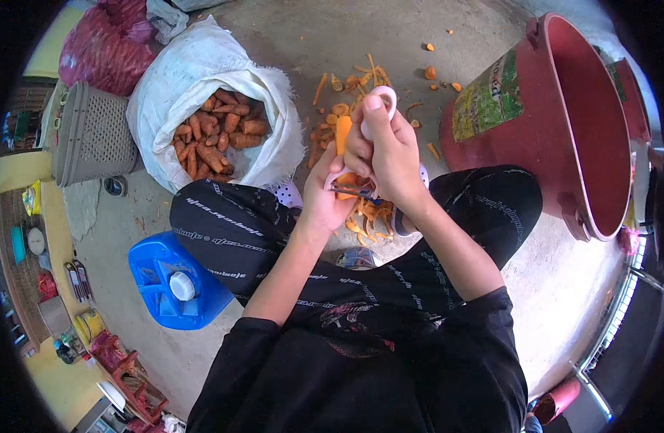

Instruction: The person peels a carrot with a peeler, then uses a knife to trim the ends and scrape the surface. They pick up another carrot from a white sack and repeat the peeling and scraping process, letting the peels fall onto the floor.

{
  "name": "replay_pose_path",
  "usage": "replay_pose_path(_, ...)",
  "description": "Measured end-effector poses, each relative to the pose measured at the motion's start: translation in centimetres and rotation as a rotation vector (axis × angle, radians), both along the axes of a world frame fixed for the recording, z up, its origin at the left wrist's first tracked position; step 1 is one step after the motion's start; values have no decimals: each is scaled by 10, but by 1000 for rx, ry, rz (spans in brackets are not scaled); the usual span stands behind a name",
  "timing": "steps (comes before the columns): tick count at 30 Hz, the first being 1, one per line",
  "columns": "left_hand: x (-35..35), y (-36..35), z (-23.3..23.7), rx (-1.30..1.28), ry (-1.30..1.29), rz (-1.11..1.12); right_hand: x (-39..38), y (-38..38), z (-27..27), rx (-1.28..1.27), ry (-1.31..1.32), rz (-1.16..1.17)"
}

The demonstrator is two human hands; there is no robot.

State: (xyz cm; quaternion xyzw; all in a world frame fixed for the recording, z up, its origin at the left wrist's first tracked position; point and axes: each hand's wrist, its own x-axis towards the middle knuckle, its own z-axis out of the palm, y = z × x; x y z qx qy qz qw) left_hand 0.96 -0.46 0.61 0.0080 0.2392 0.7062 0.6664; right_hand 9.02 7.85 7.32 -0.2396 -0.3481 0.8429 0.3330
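Observation:
Between my knees, my left hand (327,200) is wrapped round a bright orange peeled carrot (343,133) that points away from me. My right hand (389,148) is closed on a peeler with a pale pink handle (384,97). The peeler's metal part (353,191) lies across the carrot's near end, close to my left palm. Orange peelings (371,216) and cut bits are scattered on the floor beneath and beyond both hands.
A white sack (180,79) of unpeeled carrots (220,133) stands at the left, beside a grey basket (101,137). A blue jerrycan (177,281) is near my left knee. A large red bucket (563,137) lies tilted by my right knee.

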Motion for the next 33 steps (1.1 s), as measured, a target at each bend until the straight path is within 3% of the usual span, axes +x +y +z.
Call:
replay_pose_path(3, 1, -1, 1, 44, -23, 9, 1, 2, -3, 25, -23, 19)
replay_pose_path(6, 13, 2, 15, -125, 26, 84, -1, 10, -7, -1, -20, -27)
replay_pose_path(9, 13, -1, -8, -2, 124, 41, -3, 30, -9, 47, 3, -146)
replay_pose_path(14, 12, 2, -7, -105, 125, -43, -19, 73, -29, 55, -10, -307)
replay_pose_path(17, 12, -1, 4, -103, 182, -75, -14, 111, -64, 435, -259, -423)
replay_pose_path(21, 13, 1, 2, -152, 187, -29, -4, 114, -63, 516, -337, -466)
replay_pose_path(24, 8, 3, 1, -256, 271, -31, -3, 92, -41, 363, -161, -447)
replay_pose_path(27, 6, 4, -13, -203, 82, -8, 0, 54, -2, 124, 15, -274)
replay_pose_path(30, 5, 1, -1, -192, 52, -13, 4, 25, 8, -17, 34, -132)
replay_pose_path(33, 5, -2, -11, -92, 60, -36, 6, 12, -1, 28, 7, -11)
